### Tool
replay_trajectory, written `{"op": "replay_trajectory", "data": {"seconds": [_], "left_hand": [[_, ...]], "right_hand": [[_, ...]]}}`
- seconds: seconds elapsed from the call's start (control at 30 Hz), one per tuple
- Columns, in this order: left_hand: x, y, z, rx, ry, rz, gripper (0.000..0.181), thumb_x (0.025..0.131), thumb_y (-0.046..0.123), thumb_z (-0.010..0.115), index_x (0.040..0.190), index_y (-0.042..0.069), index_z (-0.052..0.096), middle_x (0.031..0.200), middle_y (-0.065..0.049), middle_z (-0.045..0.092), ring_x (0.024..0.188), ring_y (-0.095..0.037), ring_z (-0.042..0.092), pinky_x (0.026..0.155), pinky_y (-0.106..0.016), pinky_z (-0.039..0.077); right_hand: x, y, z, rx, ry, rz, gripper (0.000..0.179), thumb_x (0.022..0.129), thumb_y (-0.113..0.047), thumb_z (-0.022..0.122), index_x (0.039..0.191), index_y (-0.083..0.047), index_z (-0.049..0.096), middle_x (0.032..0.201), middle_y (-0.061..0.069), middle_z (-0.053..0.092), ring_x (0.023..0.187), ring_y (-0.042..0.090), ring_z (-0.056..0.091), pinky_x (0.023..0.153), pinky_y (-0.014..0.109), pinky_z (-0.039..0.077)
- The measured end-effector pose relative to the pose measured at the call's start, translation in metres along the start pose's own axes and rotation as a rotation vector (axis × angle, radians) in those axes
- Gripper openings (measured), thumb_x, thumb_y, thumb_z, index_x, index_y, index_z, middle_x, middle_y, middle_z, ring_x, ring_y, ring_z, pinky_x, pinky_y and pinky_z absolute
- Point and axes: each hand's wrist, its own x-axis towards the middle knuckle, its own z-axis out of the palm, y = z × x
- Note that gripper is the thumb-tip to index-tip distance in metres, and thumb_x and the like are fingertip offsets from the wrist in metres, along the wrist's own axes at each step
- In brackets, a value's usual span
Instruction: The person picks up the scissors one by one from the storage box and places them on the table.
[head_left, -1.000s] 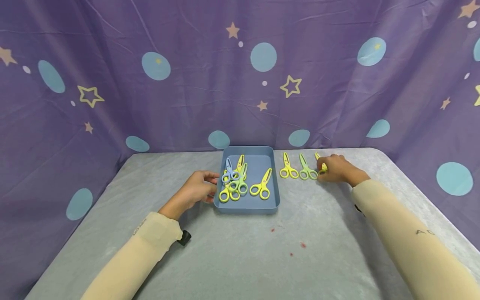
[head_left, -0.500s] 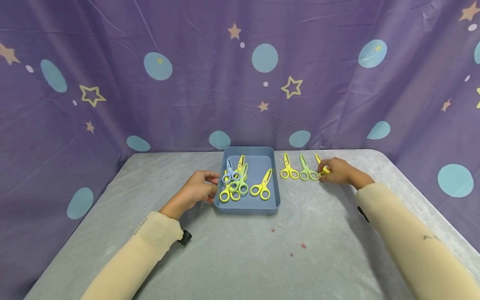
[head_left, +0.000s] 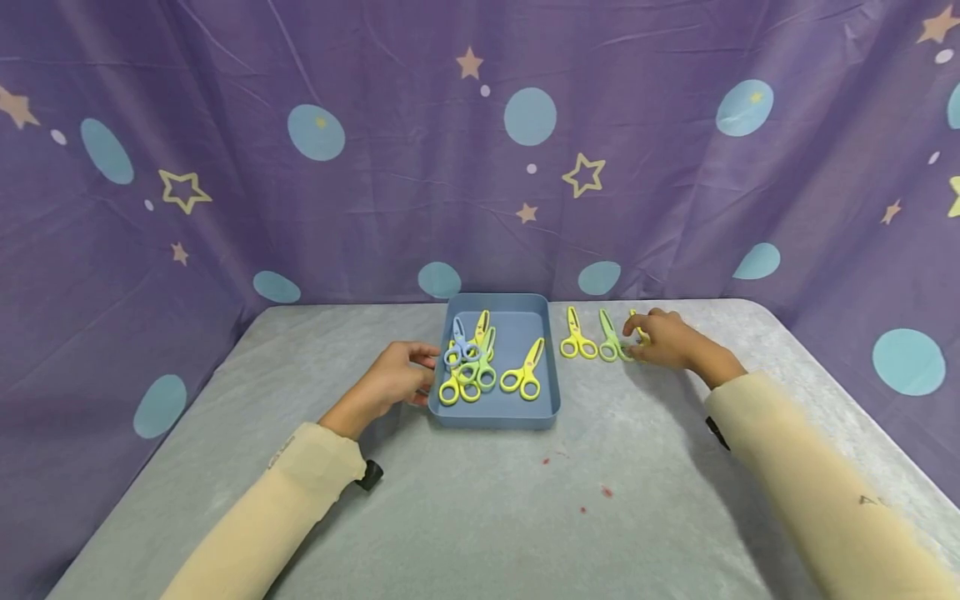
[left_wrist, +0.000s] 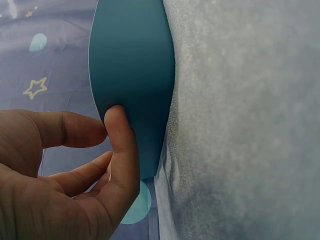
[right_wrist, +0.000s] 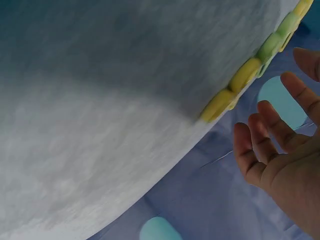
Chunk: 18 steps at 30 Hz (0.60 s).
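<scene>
My left hand (head_left: 397,373) touches the outer left wall of a blue-grey tray (head_left: 495,422) with its fingertips. In the left wrist view, bent fingers rest against the tray wall (left_wrist: 132,55). At the right, my right hand (head_left: 666,339) hovers with spread fingers over yellow scissors (right_wrist: 245,74), largely hidden from the head camera. Right of the tray, another yellow pair of scissors (head_left: 578,345) and green scissors (head_left: 608,333) lie in a row with them, blades pointing away. Inside the tray are several scissors: a blue pair (head_left: 459,352), a green pair (head_left: 486,371) and yellow ones (head_left: 522,379).
A grey cloth covers the table (head_left: 480,517), with a few small red marks (head_left: 607,492) near its middle. Behind and at the sides hangs a purple curtain (head_left: 420,217) with stars and blue ovals.
The right hand has let go of the rightmost yellow scissors; its fingers have spread and shifted slightly left, toward the green pair. The left hand and tray stay in place.
</scene>
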Motion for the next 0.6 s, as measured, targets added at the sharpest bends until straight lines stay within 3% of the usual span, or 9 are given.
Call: {"op": "replay_trajectory", "data": {"seconds": [0.27,0.6], "left_hand": [[0.000,0.000,0.000,0.001,0.003,0.004,0.060,0.086,-0.009,0.053,0.146,-0.001,0.052,0.130,-0.021,0.052,0.082,-0.024,0.062,0.065,-0.039,0.061],[0.000,0.000,-0.001,0.007,0.009,0.002,0.060,0.086,-0.009,0.054,0.146,-0.001,0.052,0.129,-0.020,0.052,0.083,-0.025,0.063,0.064,-0.037,0.061]], "right_hand": [[0.004,-0.024,0.006,-0.041,0.035,-0.048,0.036,0.095,-0.023,0.070,0.127,-0.006,0.066,0.122,0.029,0.060,0.104,0.048,0.055,0.086,0.063,0.046],[0.013,-0.062,0.010,-0.094,0.042,-0.069,0.040,0.096,-0.026,0.069,0.133,-0.011,0.064,0.125,0.022,0.059,0.105,0.042,0.054,0.084,0.062,0.046]]}}
